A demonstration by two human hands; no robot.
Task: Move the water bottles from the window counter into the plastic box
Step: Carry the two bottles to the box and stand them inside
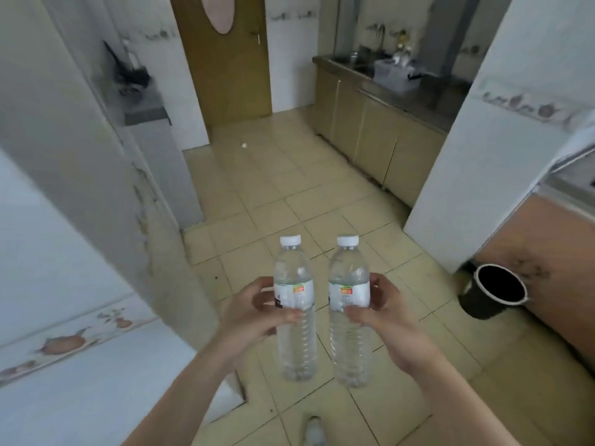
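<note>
Two upright water bottles (294, 304), one gripped in each hand: left hand (257, 312), right hand (383, 313).

Two clear plastic water bottles, white screw caps on, white labels with small orange-green mark, ribbed lower halves. Both upright, side by side, close but apart, held above tiled floor. Left bottle (294, 309) gripped at label height by left hand; right bottle (349, 312) likewise by right hand. Translucent plastic box (391, 77) far off on kitchen counter, contents unclear.
</note>
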